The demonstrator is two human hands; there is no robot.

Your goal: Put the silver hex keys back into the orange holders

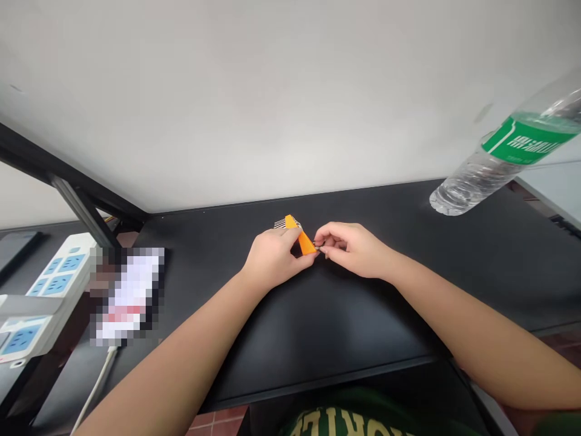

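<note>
Near the middle of the desk, my left hand (276,254) is closed around an orange holder (307,243), which looks like a hex key holder. Several thin metal rods stick out from its far left side, above my fingers. My right hand (356,247) is at the holder's near right end, with thumb and fingertips pinched on a small dark metal piece (319,246). That piece meets or touches the end of the holder; its full shape is hidden by my fingers.
The black desk (327,333) runs up to a pale wall (281,103). A water bottle (481,175) with a green label stands at the right. On the left are a blurred-out phone-like device (129,293) with a white cable (97,384), a power strip (54,290) and a black frame bar (59,166).
</note>
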